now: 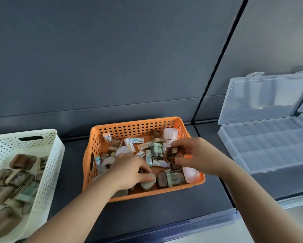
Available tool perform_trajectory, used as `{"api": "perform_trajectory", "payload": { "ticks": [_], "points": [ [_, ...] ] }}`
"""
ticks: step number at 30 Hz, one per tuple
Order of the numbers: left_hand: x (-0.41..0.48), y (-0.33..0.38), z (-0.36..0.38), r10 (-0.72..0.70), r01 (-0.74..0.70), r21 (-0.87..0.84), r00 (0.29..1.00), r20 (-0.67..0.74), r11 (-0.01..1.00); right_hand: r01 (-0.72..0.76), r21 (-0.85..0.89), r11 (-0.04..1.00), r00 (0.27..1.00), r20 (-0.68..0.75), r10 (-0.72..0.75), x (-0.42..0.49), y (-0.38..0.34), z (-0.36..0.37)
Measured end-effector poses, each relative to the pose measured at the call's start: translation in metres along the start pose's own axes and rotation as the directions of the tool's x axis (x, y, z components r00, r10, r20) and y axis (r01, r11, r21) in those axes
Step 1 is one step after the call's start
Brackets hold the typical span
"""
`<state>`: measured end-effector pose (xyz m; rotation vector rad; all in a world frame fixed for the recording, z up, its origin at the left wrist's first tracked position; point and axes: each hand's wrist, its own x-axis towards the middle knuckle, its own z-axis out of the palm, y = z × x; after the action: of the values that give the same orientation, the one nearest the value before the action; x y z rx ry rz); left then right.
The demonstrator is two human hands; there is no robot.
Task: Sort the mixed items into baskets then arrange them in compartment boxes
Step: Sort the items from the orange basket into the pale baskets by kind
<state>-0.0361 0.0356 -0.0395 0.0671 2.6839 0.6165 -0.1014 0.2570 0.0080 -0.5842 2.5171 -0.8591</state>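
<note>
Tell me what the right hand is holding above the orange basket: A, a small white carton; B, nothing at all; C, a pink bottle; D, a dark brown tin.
D: the right hand pinches a dark brown tin between thumb and fingers above the orange basket, while the left hand curls its fingers on a pale green tin inside it.

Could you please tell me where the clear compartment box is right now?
The compartment box lies at the far right of the head view, its lid open behind it, just right of the orange basket.
</note>
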Motion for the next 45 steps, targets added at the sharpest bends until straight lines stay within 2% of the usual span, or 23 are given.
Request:
{"api": "perform_trajectory", "payload": {
  "ticks": [5,9,14,20,22,25,27,30,33,35,38,40,43,45],
  "points": [
    [-0.001,0.004,-0.007,-0.043,0.061,0.126,0.989,-0.142,0.990,0.045,0.035,0.998,0.999,0.029,-0.046,0.005,0.007,-0.001],
    [-0.002,0.012,-0.004,-0.127,0.128,0.180,0.992,-0.018,0.975,0.073,0.056,0.996,0.997,0.031,-0.074,0.006,0.009,0.000],
    [-0.004,0.021,-0.006,-0.216,0.210,0.159,0.976,0.023,0.965,0.101,0.053,0.993,0.994,0.039,-0.103,0.006,0.010,-0.002],
    [-0.006,0.029,-0.016,-0.190,0.180,0.204,0.981,0.027,0.962,0.110,0.068,0.992,0.993,0.035,-0.113,0.007,0.013,-0.003],
    [-0.008,0.024,-0.020,-0.156,0.154,0.067,0.987,0.033,0.986,0.109,0.090,0.990,0.993,0.033,-0.112,0.009,0.013,-0.002],
    [-0.017,0.012,-0.028,-0.133,0.114,-0.280,0.990,-0.049,0.953,0.129,0.114,0.985,0.991,0.011,-0.131,0.012,0.008,0.003],
    [-0.027,0.001,-0.033,-0.190,0.077,-0.425,0.955,-0.229,0.902,0.155,0.108,0.982,0.988,-0.005,-0.155,0.016,0.000,0.008],
    [-0.050,-0.016,-0.034,-0.318,0.006,-0.573,0.837,-0.446,0.820,0.225,0.103,0.969,0.974,-0.029,-0.223,0.023,-0.019,0.021],
    [-0.081,-0.035,-0.032,-0.408,-0.105,-0.713,0.759,-0.508,0.694,0.282,0.147,0.948,0.959,-0.062,-0.276,0.030,-0.044,0.042],
    [-0.104,-0.052,-0.032,-0.481,-0.128,-0.751,0.696,-0.533,0.648,0.303,0.184,0.935,0.953,-0.057,-0.298,0.036,-0.066,0.059],
    [-0.144,-0.092,-0.036,-0.582,-0.042,-0.728,0.570,-0.580,0.684,0.325,0.241,0.914,0.944,-0.031,-0.328,0.043,-0.107,0.090],
    [-0.172,-0.125,-0.040,-0.611,0.038,-0.698,0.519,-0.597,0.715,0.341,0.264,0.902,0.939,-0.042,-0.343,0.045,-0.134,0.111],
    [-0.206,-0.177,-0.047,-0.622,0.193,-0.626,0.513,-0.591,0.755,0.328,0.289,0.899,0.944,-0.067,-0.323,0.047,-0.172,0.145],
    [-0.220,-0.205,-0.051,-0.608,0.283,-0.567,0.586,-0.536,0.773,0.326,0.305,0.895,0.945,-0.082,-0.316,0.051,-0.191,0.169]
  ]
}}
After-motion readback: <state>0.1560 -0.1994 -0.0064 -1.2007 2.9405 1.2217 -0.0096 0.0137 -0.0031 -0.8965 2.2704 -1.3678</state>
